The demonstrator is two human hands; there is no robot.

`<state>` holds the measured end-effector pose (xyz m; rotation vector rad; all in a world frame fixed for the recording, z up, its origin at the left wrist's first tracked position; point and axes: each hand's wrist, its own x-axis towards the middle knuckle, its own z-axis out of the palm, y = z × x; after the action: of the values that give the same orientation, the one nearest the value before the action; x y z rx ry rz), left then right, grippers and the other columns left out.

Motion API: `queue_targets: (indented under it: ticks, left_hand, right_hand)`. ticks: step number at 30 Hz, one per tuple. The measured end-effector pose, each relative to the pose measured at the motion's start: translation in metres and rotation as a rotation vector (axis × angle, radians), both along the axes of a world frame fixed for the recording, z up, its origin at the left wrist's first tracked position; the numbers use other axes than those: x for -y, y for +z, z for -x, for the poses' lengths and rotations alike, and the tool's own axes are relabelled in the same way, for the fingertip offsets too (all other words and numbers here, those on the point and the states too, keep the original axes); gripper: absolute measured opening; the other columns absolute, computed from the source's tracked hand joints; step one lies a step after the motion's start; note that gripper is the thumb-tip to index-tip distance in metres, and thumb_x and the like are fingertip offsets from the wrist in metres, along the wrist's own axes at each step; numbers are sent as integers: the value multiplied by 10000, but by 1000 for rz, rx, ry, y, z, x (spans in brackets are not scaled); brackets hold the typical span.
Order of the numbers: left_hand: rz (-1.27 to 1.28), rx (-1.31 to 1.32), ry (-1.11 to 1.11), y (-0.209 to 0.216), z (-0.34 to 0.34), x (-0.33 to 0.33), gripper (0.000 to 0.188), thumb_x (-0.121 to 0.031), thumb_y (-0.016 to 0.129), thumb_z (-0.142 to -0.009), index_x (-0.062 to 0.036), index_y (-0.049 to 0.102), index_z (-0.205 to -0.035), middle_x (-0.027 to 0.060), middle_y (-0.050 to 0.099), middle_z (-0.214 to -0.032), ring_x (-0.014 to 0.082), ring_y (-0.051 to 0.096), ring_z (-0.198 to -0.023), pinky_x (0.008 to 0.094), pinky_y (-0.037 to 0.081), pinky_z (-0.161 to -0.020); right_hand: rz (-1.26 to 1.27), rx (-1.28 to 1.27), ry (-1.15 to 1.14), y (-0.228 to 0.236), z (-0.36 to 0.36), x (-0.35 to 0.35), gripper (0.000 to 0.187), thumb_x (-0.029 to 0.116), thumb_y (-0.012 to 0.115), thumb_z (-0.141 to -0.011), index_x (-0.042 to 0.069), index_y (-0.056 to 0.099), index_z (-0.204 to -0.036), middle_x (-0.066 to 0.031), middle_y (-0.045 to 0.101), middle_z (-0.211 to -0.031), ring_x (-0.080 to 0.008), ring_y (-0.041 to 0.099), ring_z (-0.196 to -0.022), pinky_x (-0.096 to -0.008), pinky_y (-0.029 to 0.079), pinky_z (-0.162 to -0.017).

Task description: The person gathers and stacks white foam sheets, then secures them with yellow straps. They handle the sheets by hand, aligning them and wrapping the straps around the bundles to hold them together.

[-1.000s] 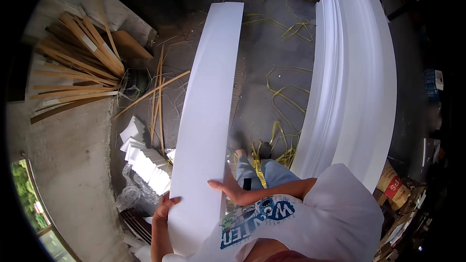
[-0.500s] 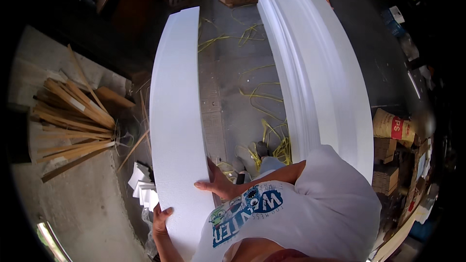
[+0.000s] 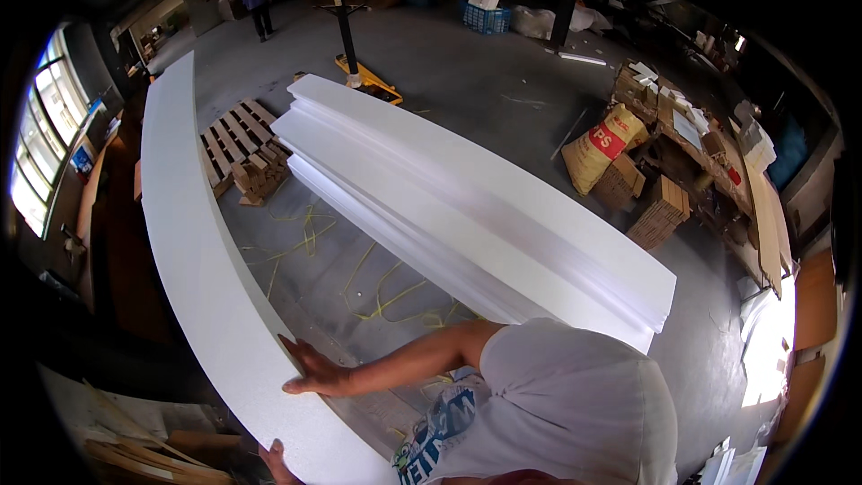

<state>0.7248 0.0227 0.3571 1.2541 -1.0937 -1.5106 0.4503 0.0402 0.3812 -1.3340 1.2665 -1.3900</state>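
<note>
My left hand (image 3: 278, 464) and right hand (image 3: 316, 372) pinch opposite edges of the long white foam board (image 3: 203, 260) near me; it runs out ahead-left. Held only here, far end could swing into the wooden pallet (image 3: 237, 136). Yellow strapping (image 3: 381, 314) could trip me; stacked white boards (image 3: 467, 202) block my right.

Against the fingers (image 3: 294, 347) of the right hand (image 3: 321, 374), the long board (image 3: 193, 242) looks like white foam, matt and finely textured; farther right of them, the stacked boards (image 3: 467, 202) look smoother, with a soft sheen; ahead of them, the pallet (image 3: 235, 136) is rough bare wood; behind them, the T-shirt (image 3: 575, 395) is matt, creased cloth
</note>
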Motion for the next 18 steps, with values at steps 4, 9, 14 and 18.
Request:
queue_targets:
  ticks: [4, 9, 14, 18]
  left_hand:
    - [121, -61, -276, -8, 64, 100, 721, -333, 683, -768, 61, 409, -1306, 175, 522, -1169, 261, 526, -1027, 414, 457, -850]
    - [212, 36, -369, -27, 115, 265, 546, -331, 590, -885, 79, 461, -1222, 167, 571, -1079, 255, 581, -894, 390, 499, -769]
    - [255, 11, -338, 30, 250, 310, 508, -356, 517, -943, 90, 505, -1188, 173, 612, -1027, 252, 627, -838, 368, 538, -731]
    - [216, -119, -422, 56, 338, 314, 516, -379, 461, -972, 75, 511, -1214, 168, 624, -1067, 251, 641, -861, 373, 549, -745]
  right_hand:
    - [86, -79, -144, 5, 63, 79, 1154, 643, 622, -689, 9, 102, -1501, -306, 291, -1365, -441, 261, -1298, -502, 221, -1089]
    - [128, -71, -225, 39, 142, 181, 1130, 554, 673, -654, 70, 121, -1514, -340, 245, -1397, -490, 246, -1311, -517, 215, -1101]
    - [153, -68, -270, 81, 247, 241, 1126, 507, 709, -615, 79, 173, -1508, -349, 238, -1413, -478, 273, -1320, -480, 278, -1080]
    - [192, -71, -331, 107, 314, 262, 1084, 477, 731, -582, 79, 276, -1482, -302, 375, -1343, -444, 381, -1271, -435, 339, -1051]
